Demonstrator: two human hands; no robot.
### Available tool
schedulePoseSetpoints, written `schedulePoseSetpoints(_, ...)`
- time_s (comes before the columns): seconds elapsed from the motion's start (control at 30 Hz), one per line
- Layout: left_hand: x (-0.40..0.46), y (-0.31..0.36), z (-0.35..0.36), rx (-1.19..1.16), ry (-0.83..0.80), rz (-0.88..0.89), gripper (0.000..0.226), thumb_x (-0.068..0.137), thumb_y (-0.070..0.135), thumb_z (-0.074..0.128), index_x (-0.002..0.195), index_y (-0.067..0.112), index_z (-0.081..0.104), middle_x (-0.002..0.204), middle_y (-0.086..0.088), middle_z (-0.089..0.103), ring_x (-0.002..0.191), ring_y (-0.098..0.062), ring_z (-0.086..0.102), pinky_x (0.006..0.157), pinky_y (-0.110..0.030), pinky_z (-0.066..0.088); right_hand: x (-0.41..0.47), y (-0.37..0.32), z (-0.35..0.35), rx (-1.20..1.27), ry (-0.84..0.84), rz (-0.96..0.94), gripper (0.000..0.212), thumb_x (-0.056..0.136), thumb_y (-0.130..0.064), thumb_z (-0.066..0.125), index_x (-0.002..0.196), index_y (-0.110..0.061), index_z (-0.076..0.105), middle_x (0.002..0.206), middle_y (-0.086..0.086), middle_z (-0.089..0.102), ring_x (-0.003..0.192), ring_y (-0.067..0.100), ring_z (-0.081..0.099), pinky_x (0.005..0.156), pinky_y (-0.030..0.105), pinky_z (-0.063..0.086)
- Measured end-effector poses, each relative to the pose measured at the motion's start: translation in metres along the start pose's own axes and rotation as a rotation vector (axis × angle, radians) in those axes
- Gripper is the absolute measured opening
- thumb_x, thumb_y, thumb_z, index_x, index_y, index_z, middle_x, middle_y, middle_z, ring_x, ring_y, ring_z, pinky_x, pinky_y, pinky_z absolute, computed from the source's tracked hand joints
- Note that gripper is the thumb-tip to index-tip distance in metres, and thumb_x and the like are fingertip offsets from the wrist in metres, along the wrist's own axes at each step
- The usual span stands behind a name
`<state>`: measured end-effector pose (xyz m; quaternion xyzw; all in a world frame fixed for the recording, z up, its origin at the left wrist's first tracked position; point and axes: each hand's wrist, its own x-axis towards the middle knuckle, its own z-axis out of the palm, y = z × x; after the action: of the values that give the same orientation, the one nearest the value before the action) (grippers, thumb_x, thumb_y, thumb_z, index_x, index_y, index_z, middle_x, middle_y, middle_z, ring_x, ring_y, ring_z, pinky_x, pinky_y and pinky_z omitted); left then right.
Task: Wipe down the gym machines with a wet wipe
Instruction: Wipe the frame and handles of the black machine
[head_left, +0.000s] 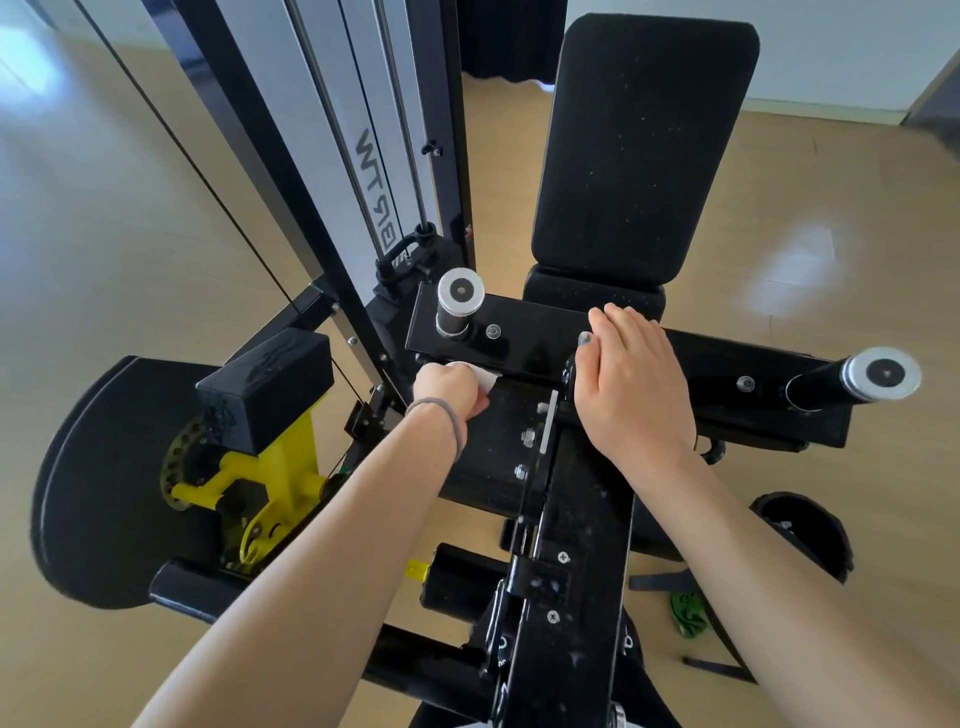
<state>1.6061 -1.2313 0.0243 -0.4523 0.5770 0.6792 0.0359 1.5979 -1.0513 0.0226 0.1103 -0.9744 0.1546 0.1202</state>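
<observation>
**Head view: wiping the crossbar's near edge, right hand bracing**

Your left hand has its fingers curled round a bunched white wet wipe and presses it against the near edge of the black crossbar, just beside the step down to the dusty plate below. Your right hand lies flat and spread, fingers straight, on the same crossbar to the right of the wipe, holding nothing; it looks to be steadying you or the frame. Beyond both hands stands the black back pad, speckled with dust. A chrome-capped peg rises just beyond your left hand, and another sticks out well to the right of your right hand.

By my reading you are mid-stroke on the crossbar. The next move calls for drawing the wipe along that edge toward your right hand, so that hand will need to lift or shift aside. The plate under your left wrist and the central beam between your forearms appear dusty and probably come after.
</observation>
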Motion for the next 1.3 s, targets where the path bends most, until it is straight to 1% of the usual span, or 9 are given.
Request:
schedulePoseSetpoints(0.1, -0.016, 0.002, -0.02, 0.082, -0.005, 0.156, 0.021, 0.094, 0.004, 0.042, 0.096, 0.009, 0.062, 0.102, -0.013, 0.07, 0.075, -0.018, 0.065, 0.086, -0.041, 0.06, -0.001, 0.001, 0.0, -0.001, 0.0, 0.001, 0.056, 0.109, -0.037, 0.021, 0.147, -0.008, 0.051, 0.151, 0.011, 0.051, 0.145, 0.027, 0.041, 0.123, 0.044, 0.028)
schedulePoseSetpoints(0.23, -0.04, 0.016, -0.045, 0.227, 0.183, 0.643, 0.028, 0.097, 0.004, 0.042, 0.12, 0.014, 0.054, 0.105, -0.008, 0.06, 0.076, -0.014, 0.058, 0.05, -0.01, 0.046, -0.001, -0.001, -0.001, 0.003, -0.008, 0.015, 0.06, 0.108, -0.038, 0.017, 0.148, -0.008, 0.05, 0.153, 0.011, 0.049, 0.147, 0.026, 0.038, 0.125, 0.043, 0.025)
schedulePoseSetpoints(0.37, -0.047, 0.024, -0.043, 0.464, 0.104, 1.048, 0.038, 0.095, -0.001, 0.047, 0.13, 0.011, 0.056, 0.123, -0.006, 0.062, 0.111, -0.02, 0.057, 0.085, -0.011, 0.046, 0.0, -0.001, -0.001, 0.013, -0.006, 0.018, 0.065, 0.106, -0.04, 0.012, 0.147, -0.009, 0.051, 0.152, 0.01, 0.05, 0.147, 0.026, 0.039, 0.125, 0.043, 0.025)
schedulePoseSetpoints(0.47, -0.05, 0.02, -0.036, 0.478, -0.011, 1.063, 0.039, 0.093, 0.001, 0.053, 0.13, 0.015, 0.055, 0.125, -0.002, 0.062, 0.117, -0.018, 0.055, 0.1, -0.032, 0.047, -0.001, 0.0, -0.001, 0.011, -0.003, 0.021, 0.063, 0.107, -0.04, 0.013, 0.147, -0.01, 0.051, 0.152, 0.01, 0.051, 0.146, 0.026, 0.039, 0.125, 0.043, 0.026)
schedulePoseSetpoints(0.6, -0.051, 0.03, -0.028, 0.442, -0.008, 1.139, 0.026, 0.088, 0.019, 0.071, 0.11, 0.021, 0.057, 0.102, 0.011, 0.063, 0.094, -0.003, 0.058, 0.08, -0.011, 0.045, -0.001, -0.001, 0.0, 0.004, -0.014, 0.031, 0.061, 0.107, -0.039, 0.015, 0.147, -0.011, 0.051, 0.153, 0.009, 0.05, 0.147, 0.025, 0.039, 0.125, 0.042, 0.025)
schedulePoseSetpoints(0.77, -0.056, 0.045, -0.016, 0.334, 0.0, 1.168, 0.018, 0.085, 0.018, 0.076, 0.096, 0.015, 0.062, 0.085, 0.01, 0.065, 0.08, -0.008, 0.062, 0.07, -0.022, 0.054, 0.0, -0.001, -0.002, 0.014, -0.01, 0.03, 0.061, 0.107, -0.038, 0.016, 0.147, -0.01, 0.052, 0.152, 0.009, 0.051, 0.146, 0.024, 0.039, 0.124, 0.042, 0.027)
schedulePoseSetpoints(0.87, -0.067, 0.041, -0.025, 0.253, -0.153, 1.15, 0.034, 0.078, 0.001, 0.075, 0.105, 0.013, 0.057, 0.094, -0.001, 0.062, 0.086, -0.011, 0.059, 0.073, -0.019, 0.051, 0.0, -0.002, -0.002, 0.026, -0.002, 0.034, 0.061, 0.107, -0.038, 0.016, 0.146, -0.009, 0.053, 0.15, 0.01, 0.053, 0.145, 0.025, 0.04, 0.124, 0.043, 0.028)
schedulePoseSetpoints(1.07, -0.06, 0.044, -0.052, 0.105, -0.523, 0.922, 0.064, 0.066, -0.007, 0.034, 0.127, 0.011, 0.041, 0.126, -0.019, 0.055, 0.108, -0.024, 0.053, 0.088, -0.045, 0.046, 0.001, 0.0, 0.0, 0.017, 0.001, 0.03, 0.056, 0.108, -0.036, 0.022, 0.145, -0.008, 0.054, 0.149, 0.01, 0.054, 0.144, 0.026, 0.042, 0.123, 0.043, 0.029)
schedulePoseSetpoints(1.3, -0.057, 0.045, -0.062, 0.397, -0.292, 1.115, 0.036, 0.091, 0.0, 0.064, 0.123, 0.014, 0.058, 0.115, 0.006, 0.065, 0.11, -0.013, 0.063, 0.095, -0.032, 0.054, 0.0, -0.001, 0.001, 0.022, 0.015, 0.031, 0.059, 0.107, -0.037, 0.019, 0.145, -0.008, 0.053, 0.149, 0.01, 0.054, 0.144, 0.026, 0.042, 0.124, 0.043, 0.028)
